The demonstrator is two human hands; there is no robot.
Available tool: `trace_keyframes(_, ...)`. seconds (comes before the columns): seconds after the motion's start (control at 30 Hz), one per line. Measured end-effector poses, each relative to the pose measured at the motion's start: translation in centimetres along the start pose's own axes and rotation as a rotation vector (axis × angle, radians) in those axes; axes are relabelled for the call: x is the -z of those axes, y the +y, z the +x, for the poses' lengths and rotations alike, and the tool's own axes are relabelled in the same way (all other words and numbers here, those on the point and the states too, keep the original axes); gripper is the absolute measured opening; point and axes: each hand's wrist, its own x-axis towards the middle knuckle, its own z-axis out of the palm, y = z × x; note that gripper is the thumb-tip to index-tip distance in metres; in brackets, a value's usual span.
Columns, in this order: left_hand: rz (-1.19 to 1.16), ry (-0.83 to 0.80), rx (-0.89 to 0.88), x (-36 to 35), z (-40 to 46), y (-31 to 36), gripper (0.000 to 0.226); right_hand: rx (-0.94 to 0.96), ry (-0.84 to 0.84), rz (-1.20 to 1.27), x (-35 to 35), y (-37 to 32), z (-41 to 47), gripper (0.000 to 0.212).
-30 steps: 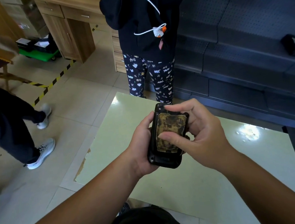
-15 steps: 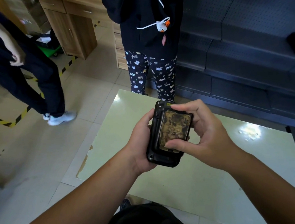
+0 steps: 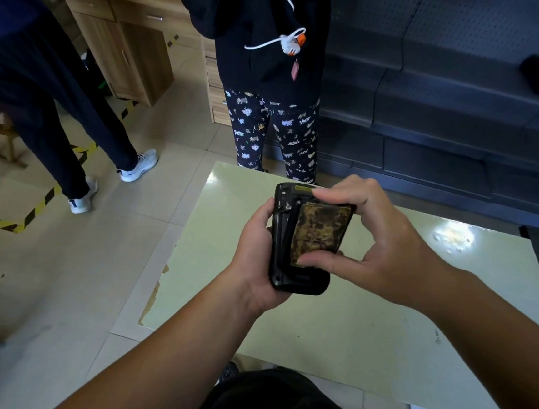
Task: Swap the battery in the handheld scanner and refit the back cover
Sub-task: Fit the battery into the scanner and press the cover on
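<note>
The black handheld scanner (image 3: 286, 268) lies back-up in my left hand (image 3: 255, 261), which wraps its left side above the pale green table (image 3: 339, 345). Its back cover is off and the bay is exposed. A worn brown-and-gold battery (image 3: 316, 231) sits tilted in that bay, its right edge lifted clear of the housing. My right hand (image 3: 375, 237) pinches the battery, index finger on its top edge and thumb on its bottom edge. No back cover is in view.
A person in a dark top and patterned trousers (image 3: 275, 138) stands at the table's far edge. Another person in dark trousers and white shoes (image 3: 72, 130) stands on the tiled floor at left. Dark stepped shelving (image 3: 447, 91) runs along the right, a wooden desk (image 3: 130, 47) behind.
The battery has tipped up and swung to the right, out of the scanner's bay, in my right hand's pinch. The person at left has walked closer.
</note>
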Motion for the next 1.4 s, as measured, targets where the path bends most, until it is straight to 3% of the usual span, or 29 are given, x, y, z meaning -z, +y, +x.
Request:
trace_keyframes(0.13, 0.004, 0.019, -0.012, 0.2, 0.0, 0.1, 0.058, 0.005, -0.001, 0.03, 0.0, 0.0, 0.1, 0.061)
trace_keyframes(0.4, 0.035, -0.004, 0.025, -0.5, -1.1, 0.6, 0.072, -0.231, -0.053, 0.348, 0.6, -0.7, 1.1, 0.056)
trace_keyframes(0.67, 0.001, -0.102, 0.04, -0.9, -1.2, 0.9, 0.057, -0.294, -0.052, 0.44, 2.1, -1.7, 2.0, 0.06)
trace_keyframes(1.07, -0.028, -0.134, 0.047, -2.0, -2.0, 1.2, 0.057, -0.332, -0.016, 0.384, 2.9, -3.6, 2.2, 0.063)
trace_keyframes(1.4, -0.028, -0.14, 0.038, -1.6, -1.7, 1.1, 0.059, -0.124, -0.039, 0.074, 2.2, -4.0, 1.4, 0.059)
